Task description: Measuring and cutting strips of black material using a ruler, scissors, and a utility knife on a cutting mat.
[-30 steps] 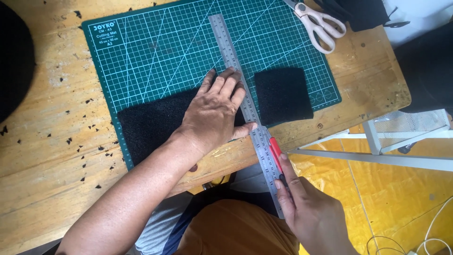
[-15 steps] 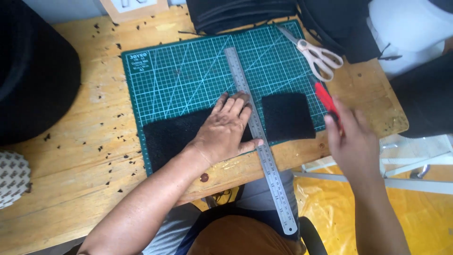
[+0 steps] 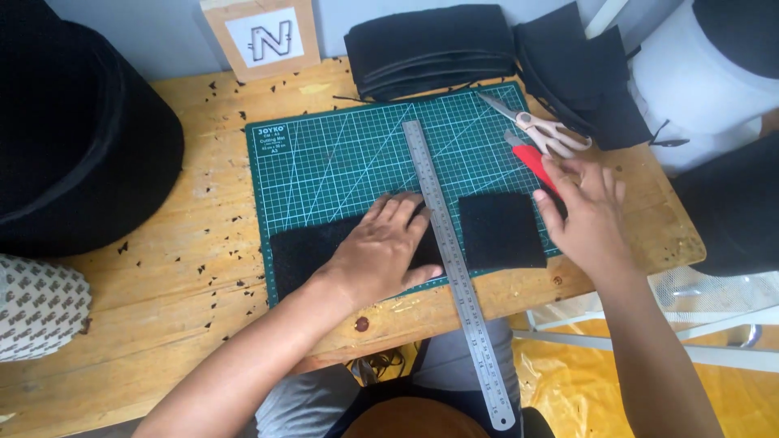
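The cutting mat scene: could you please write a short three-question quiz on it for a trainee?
1. True or false: the ruler reaches past the table edge.
2. What does the left hand press on? A) scissors B) black fabric C) cardboard sign
3. Name the red thing at the right hand.

Key:
1. True; its near end overhangs.
2. B; the palm lies flat on the black fabric on the mat, beside the ruler.
3. A cutter, near the scissors; whether the fingers grip it is unclear.
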